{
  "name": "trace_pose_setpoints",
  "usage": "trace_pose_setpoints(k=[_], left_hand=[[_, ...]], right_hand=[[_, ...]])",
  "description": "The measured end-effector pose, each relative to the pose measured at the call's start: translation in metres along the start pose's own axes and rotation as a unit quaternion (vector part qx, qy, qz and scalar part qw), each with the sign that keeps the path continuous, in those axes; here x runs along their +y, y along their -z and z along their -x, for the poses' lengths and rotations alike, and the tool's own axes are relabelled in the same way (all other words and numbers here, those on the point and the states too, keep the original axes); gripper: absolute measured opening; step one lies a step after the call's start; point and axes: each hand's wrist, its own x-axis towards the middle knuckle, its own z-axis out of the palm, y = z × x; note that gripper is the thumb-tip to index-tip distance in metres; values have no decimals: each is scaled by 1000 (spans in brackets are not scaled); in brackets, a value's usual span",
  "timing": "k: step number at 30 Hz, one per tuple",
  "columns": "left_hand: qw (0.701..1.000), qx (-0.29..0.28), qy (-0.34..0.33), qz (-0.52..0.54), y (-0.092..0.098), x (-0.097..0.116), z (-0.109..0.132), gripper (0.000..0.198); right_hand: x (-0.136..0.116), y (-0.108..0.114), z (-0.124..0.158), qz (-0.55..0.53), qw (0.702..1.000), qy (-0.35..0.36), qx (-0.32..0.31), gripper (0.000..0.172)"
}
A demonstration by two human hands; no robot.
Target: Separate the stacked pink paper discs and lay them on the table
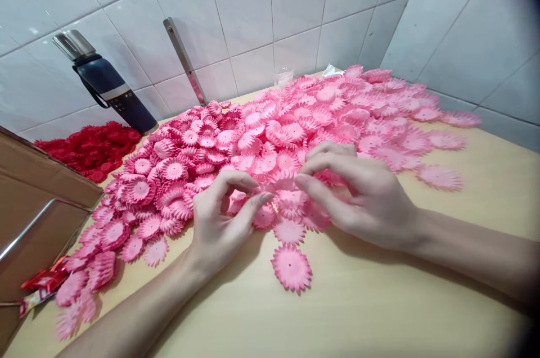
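Note:
Between my two hands, just above the near edge of a big pink heap, a pale pink petal disc is pinched at both sides. My left hand grips its left side between thumb and fingers. On its right side, my right hand has thumb and forefinger closed, the other fingers curled. Whether it is one layer or several I cannot tell. Below the hands a single darker-edged pink petal disc with a small centre hole lies flat on the table, and another paler disc lies just behind it.
The heap of pink petal discs spreads across the table. Red petal pieces lie at the back left beside a dark blue flask. A metal strip leans on the tiled wall. A cardboard box and red wrappers are at left.

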Motion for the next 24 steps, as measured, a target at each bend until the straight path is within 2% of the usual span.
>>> trace_pose_setpoints(k=[2, 5, 14, 17, 21, 22, 24], left_hand=[[1000, 3, -21, 4, -2, 3, 1, 18], [999, -4, -41, 32, -3, 6, 1, 19], [999, -17, -28, 8, -3, 5, 2, 15], [999, 4, -29, 13, 0, 3, 2, 16], [997, 81, -6, -5, 7, -7, -4, 17], [995, 98, -4, -22, 8, -9, -6, 16], [996, 68, 4, -62, 9, -10, -8, 12]], right_hand=[[1, -1, 0, -5, 999, -28, 23, 10], [0, -2, 0, 5, 999, -23, 42, 10], [-6, -5, 2, 15, 998, -12, 57, 12], [-2, -2, 0, 18, 996, -37, 84, 12], [11, 5, -7, 30, 972, -119, 200, 16], [13, 6, -8, 32, 970, -117, 211, 17], [13, 5, -8, 7, 980, -94, 175, 14]])
